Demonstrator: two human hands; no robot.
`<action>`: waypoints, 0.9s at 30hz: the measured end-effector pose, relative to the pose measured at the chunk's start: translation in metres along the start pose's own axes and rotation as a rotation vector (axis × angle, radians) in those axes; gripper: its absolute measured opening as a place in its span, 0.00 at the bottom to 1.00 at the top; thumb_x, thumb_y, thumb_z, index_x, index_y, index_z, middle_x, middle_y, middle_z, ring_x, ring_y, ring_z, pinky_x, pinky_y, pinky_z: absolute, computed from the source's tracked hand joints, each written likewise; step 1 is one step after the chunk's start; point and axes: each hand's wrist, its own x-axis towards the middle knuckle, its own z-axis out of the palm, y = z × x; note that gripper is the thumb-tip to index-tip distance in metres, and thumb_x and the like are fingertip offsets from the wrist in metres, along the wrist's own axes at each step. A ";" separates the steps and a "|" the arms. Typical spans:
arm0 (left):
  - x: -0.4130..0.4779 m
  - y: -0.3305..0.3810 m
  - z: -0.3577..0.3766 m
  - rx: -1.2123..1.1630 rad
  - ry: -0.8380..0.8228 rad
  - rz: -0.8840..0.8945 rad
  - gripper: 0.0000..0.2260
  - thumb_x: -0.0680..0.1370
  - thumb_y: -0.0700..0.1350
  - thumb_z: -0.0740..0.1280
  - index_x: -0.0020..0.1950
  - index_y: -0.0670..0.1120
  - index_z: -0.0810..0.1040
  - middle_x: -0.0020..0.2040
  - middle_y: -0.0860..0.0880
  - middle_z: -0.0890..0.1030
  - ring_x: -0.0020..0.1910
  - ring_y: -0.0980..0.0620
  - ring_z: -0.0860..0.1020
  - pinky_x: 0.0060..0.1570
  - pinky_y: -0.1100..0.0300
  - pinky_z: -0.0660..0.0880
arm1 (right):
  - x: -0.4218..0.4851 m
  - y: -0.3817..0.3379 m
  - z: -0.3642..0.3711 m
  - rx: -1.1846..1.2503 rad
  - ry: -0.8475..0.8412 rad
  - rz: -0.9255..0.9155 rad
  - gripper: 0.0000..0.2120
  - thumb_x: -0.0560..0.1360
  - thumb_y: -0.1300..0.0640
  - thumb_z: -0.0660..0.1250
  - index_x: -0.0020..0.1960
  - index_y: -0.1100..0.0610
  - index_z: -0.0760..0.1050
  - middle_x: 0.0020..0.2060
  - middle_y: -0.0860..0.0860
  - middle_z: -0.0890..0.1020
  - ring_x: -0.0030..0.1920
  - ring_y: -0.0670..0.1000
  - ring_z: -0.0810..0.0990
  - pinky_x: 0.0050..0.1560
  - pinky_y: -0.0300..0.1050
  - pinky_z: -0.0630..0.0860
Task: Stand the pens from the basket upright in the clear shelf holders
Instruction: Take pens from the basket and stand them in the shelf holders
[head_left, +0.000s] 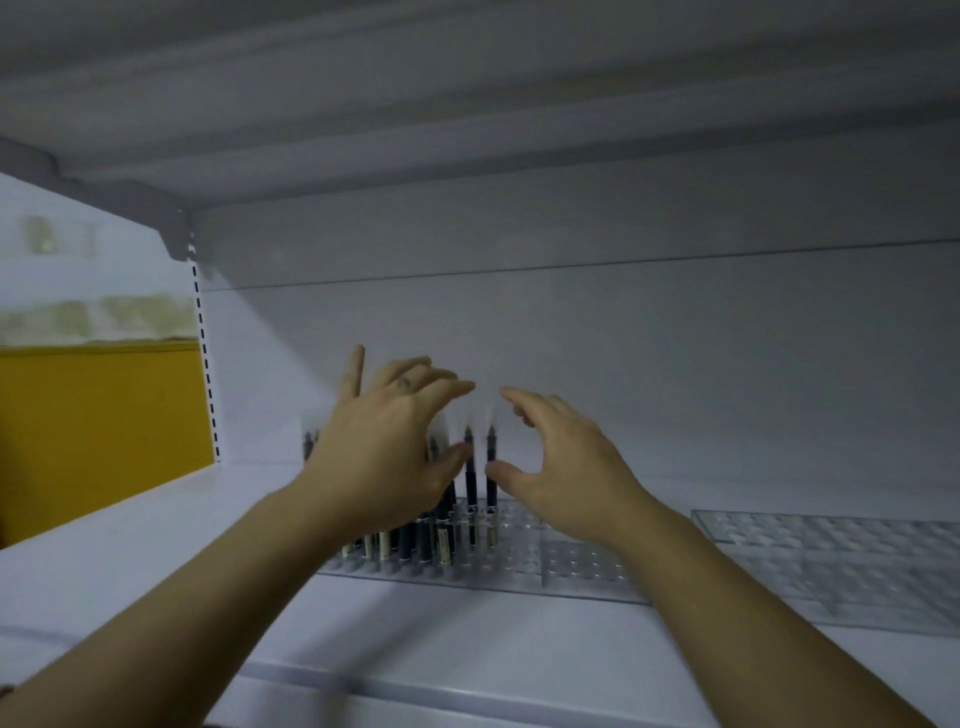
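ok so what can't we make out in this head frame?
1. Pen count: head view, the left hand covers most of the pens in the clear holder.
2. Thumb of the right hand touching a pen or not: motion blur.
3. The second holder: cut off by the right edge.
4. The basket: out of frame.
5. Text on the pen labels: too small, blurred.

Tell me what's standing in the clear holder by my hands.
Dark pens stand upright in the left part of the clear holder; its right cells look empty. The left hand covers some of them.
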 end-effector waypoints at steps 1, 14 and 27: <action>-0.006 0.002 -0.001 0.013 -0.003 0.014 0.26 0.76 0.60 0.64 0.74 0.58 0.64 0.73 0.58 0.67 0.76 0.55 0.57 0.75 0.41 0.39 | -0.002 -0.002 -0.004 -0.031 -0.004 0.010 0.36 0.74 0.41 0.67 0.76 0.43 0.54 0.73 0.43 0.64 0.72 0.47 0.64 0.71 0.49 0.65; -0.103 0.059 -0.010 -0.241 0.066 0.180 0.26 0.76 0.56 0.67 0.72 0.51 0.70 0.70 0.53 0.73 0.73 0.52 0.65 0.76 0.49 0.52 | -0.136 -0.043 -0.029 -0.298 0.079 -0.083 0.34 0.73 0.40 0.67 0.75 0.45 0.60 0.73 0.42 0.64 0.72 0.43 0.59 0.70 0.35 0.49; -0.248 0.140 0.066 -0.494 -0.065 0.061 0.17 0.73 0.54 0.66 0.60 0.51 0.78 0.54 0.53 0.81 0.58 0.48 0.73 0.50 0.53 0.64 | -0.307 -0.032 0.016 -0.259 0.045 0.142 0.20 0.71 0.49 0.72 0.61 0.54 0.76 0.54 0.50 0.77 0.53 0.51 0.76 0.52 0.39 0.69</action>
